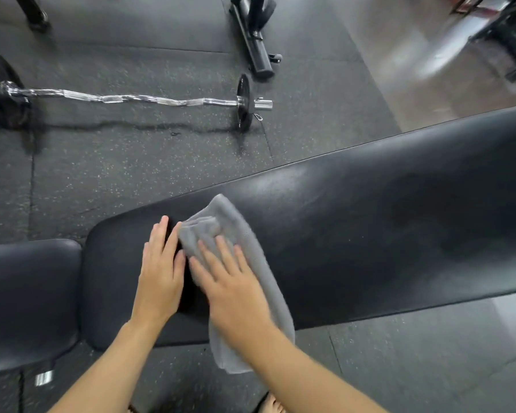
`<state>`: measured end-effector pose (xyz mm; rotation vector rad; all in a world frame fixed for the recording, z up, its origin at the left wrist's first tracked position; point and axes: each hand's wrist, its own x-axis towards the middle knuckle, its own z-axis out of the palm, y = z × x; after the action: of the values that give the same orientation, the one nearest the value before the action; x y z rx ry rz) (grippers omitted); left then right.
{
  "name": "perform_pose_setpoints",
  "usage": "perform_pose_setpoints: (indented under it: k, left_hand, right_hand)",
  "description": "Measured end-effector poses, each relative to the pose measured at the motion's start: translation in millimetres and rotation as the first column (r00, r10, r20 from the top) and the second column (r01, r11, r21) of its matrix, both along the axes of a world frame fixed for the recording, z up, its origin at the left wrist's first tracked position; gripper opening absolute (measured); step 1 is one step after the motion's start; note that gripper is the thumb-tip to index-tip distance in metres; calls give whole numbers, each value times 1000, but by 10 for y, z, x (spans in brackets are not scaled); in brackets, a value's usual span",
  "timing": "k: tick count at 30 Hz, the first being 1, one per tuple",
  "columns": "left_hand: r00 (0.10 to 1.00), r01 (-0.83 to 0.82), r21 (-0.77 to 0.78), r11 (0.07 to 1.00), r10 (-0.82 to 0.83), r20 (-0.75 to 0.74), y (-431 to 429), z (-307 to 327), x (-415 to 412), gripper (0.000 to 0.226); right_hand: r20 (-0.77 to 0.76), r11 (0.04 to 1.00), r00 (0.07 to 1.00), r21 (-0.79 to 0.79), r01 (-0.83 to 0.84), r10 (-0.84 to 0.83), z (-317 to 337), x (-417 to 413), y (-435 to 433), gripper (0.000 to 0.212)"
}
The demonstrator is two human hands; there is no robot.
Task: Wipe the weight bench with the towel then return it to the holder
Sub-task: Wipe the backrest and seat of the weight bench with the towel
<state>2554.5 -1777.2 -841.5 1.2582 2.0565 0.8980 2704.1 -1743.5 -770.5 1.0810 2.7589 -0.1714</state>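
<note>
The black padded weight bench (370, 222) runs from lower left to upper right, with its separate seat pad (27, 299) at the left. A grey towel (218, 222) lies across the long pad near its left end and hangs over the near edge. My right hand (230, 287) presses flat on the towel, fingers spread. My left hand (161, 269) rests flat on the bare pad just left of the towel, its fingertips touching the towel's edge. No towel holder is in view.
A curl bar with black plates (131, 99) lies on the speckled rubber floor beyond the bench. Black equipment frames (253, 40) stand at the top middle and top right. A shiny hard floor (414, 70) begins at the upper right.
</note>
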Motion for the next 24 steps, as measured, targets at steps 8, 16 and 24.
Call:
perform_pose_setpoints:
  k: [8,16,24]
  left_hand:
    - [987,126,74,989,-118,-111,427,308,440,55]
    - [937,230,116,966,-187,-297,1167,757,1397,57]
    - [943,209,153,966,-158,-292,1195,756,1470,59]
  right_hand:
    - [-28,964,977,158,213,-211,480,921,412,66]
    - [-111,760,835,362,539,-540,1640,2812,1426,62]
    - [-227,719,792,333,610,-567,1737,2658,2151,49]
